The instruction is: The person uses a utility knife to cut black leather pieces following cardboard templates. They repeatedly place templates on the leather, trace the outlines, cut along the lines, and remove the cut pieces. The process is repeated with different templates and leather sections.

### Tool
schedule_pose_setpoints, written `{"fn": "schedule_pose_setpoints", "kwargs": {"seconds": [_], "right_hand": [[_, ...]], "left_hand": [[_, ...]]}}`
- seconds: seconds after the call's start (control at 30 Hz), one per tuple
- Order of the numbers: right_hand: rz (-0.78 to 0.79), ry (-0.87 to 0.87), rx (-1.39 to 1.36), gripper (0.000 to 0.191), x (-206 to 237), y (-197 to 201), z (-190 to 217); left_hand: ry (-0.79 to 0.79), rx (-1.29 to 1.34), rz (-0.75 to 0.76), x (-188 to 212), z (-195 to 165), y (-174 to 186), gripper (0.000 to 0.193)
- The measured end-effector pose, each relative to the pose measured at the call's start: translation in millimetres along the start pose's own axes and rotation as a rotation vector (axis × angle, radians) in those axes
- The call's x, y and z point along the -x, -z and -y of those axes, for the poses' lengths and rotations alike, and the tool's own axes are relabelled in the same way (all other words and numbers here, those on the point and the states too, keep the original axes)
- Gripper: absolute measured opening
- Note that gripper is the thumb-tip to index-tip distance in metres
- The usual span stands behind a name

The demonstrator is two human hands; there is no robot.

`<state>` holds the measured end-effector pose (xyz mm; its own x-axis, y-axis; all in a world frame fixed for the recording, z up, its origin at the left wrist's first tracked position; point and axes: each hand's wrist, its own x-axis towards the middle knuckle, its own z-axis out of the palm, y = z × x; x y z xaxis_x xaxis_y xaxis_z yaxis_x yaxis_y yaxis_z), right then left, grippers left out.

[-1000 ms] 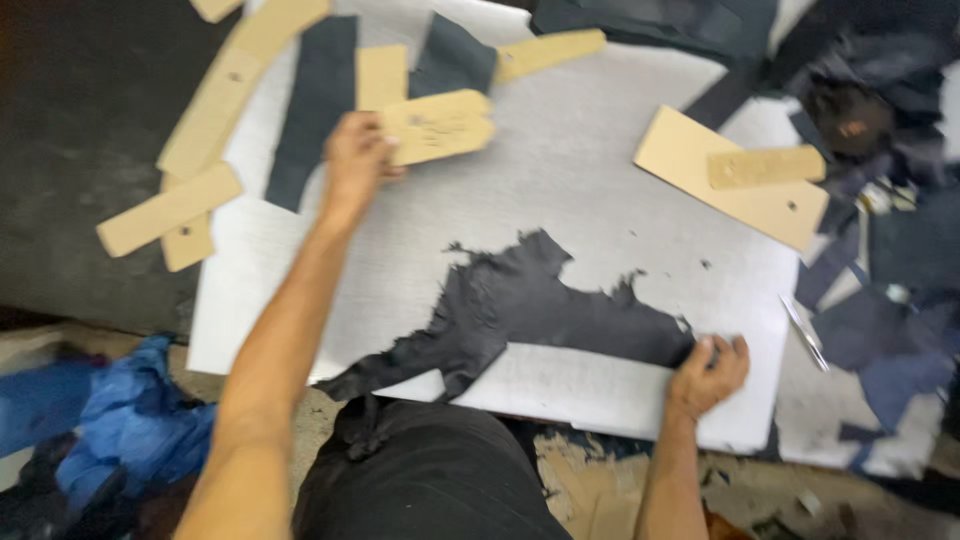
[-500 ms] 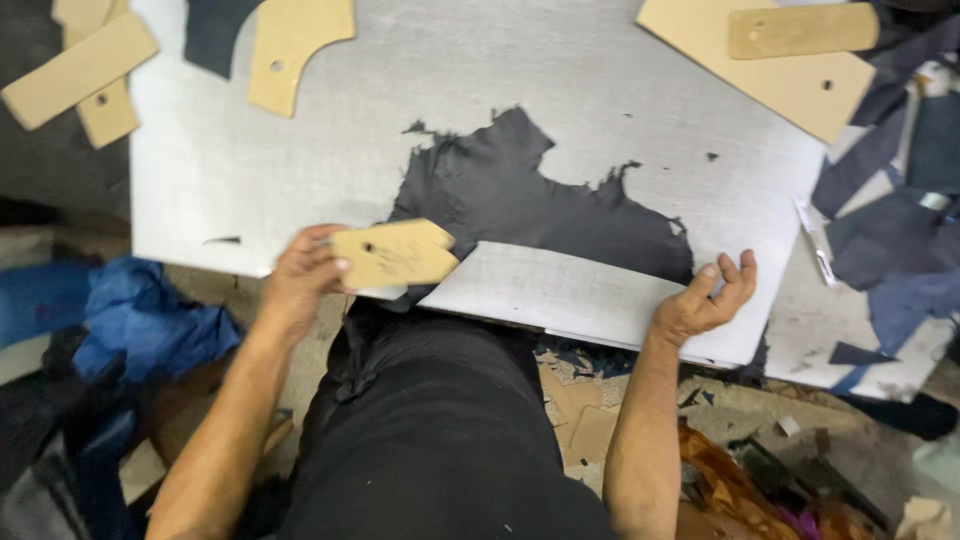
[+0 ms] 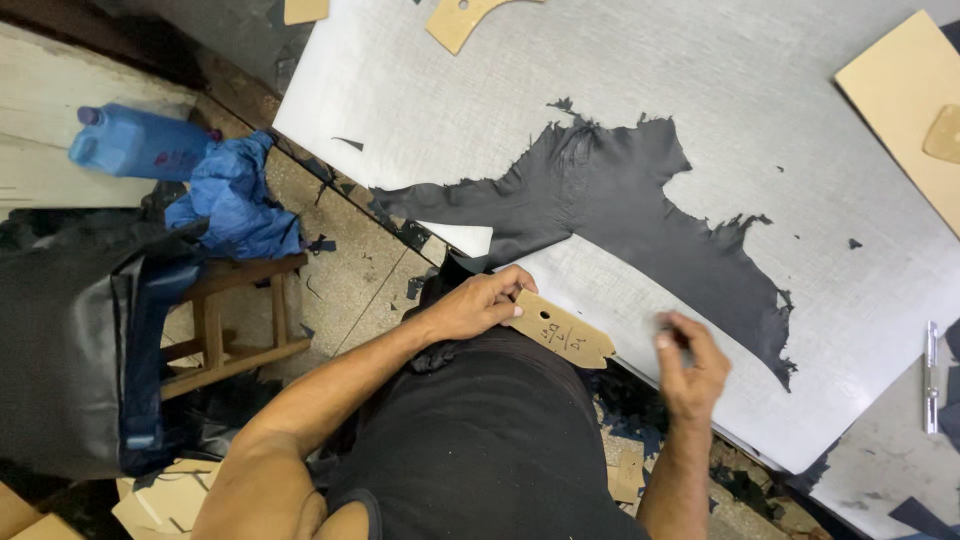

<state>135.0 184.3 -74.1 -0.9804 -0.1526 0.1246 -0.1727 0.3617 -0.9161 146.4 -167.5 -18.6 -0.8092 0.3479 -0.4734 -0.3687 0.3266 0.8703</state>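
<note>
My left hand (image 3: 478, 304) grips a small tan cardboard template (image 3: 562, 331) with pen marks on it, holding it at the near edge of the white cutting board (image 3: 800, 130). A ragged piece of black leather (image 3: 620, 195) lies flat on the board just beyond the template. My right hand (image 3: 690, 362) hovers over the board's near edge, right of the template. It is blurred, with its fingers curled, and I cannot make out whether something thin is in them.
More tan templates lie at the board's far edge (image 3: 458, 16) and far right (image 3: 900, 90). A metal tool (image 3: 930, 375) lies at the right. On the left are a blue jug (image 3: 135, 140), blue cloth (image 3: 235, 195), a wooden stool (image 3: 240, 310) and a black bag (image 3: 80, 350).
My left hand picked the template up at the far side and brought it to the near edge. My right hand lifted off the board's edge. The view swung left.
</note>
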Motion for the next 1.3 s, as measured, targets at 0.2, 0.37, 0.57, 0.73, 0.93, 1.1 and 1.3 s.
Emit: {"fn": "schedule_pose_setpoints", "kwargs": {"seconds": [0.2, 0.37, 0.57, 0.73, 0.93, 1.1, 1.3], "right_hand": [[0.210, -0.442, -0.149, 0.033, 32, -44, 38], [0.312, -0.301, -0.022, 0.042, 37, -27, 53], [-0.036, -0.583, -0.383, 0.029, 47, -12, 41], [-0.450, -0.463, -0.089, 0.020, 9, 33, 20], [-0.455, -0.291, 0.606, 0.018, -27, 58, 17], [-0.433, -0.084, 0.699, 0.021, -5, 42, 19], [-0.442, -0.049, 0.830, 0.018, -5, 36, 24]], "left_hand": [[-0.041, 0.076, -0.108, 4, 9, -13, 0.030], [0.083, 0.130, -0.073, 4, 13, -18, 0.031], [0.095, -0.091, -0.040, -25, -24, -35, 0.033], [-0.280, -0.223, -0.152, -110, -75, -80, 0.040], [-0.389, -0.576, -0.290, -161, -103, -96, 0.047], [-0.714, -0.717, -0.257, -139, -87, -89, 0.047], [-0.781, -0.754, -0.332, -138, -76, -99, 0.032]]}}
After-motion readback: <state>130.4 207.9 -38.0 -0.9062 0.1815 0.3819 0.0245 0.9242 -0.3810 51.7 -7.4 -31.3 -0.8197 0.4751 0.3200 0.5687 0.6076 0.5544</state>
